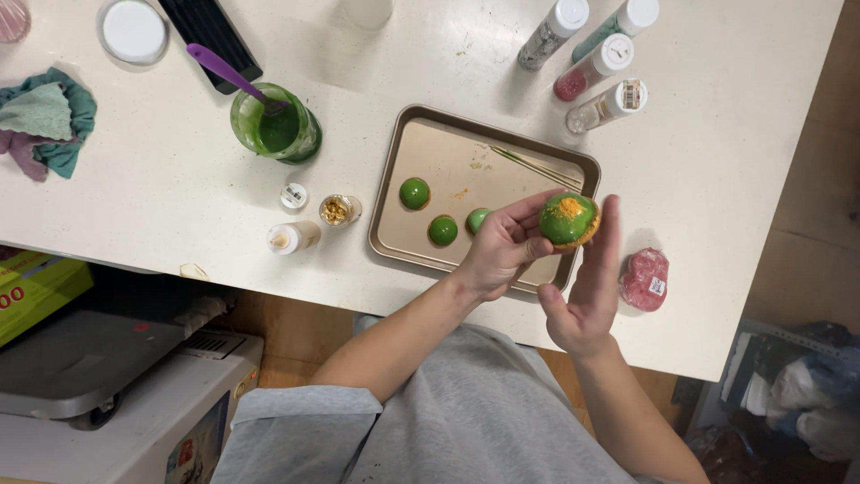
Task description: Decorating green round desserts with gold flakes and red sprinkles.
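Head view. Green-glazed dome pastry [568, 220], glossy, gold flakes on top, tan base at its lower edge. It sits over the near right corner of the baking tray [448, 157], raised off it. Left hand [498, 254]: fingers curled narrowly around the pastry's left side, gripping. Right hand [587, 291]: fingers straight, flat against its right side. Three small green domes [442, 230] lie on the tray, left of the pastry.
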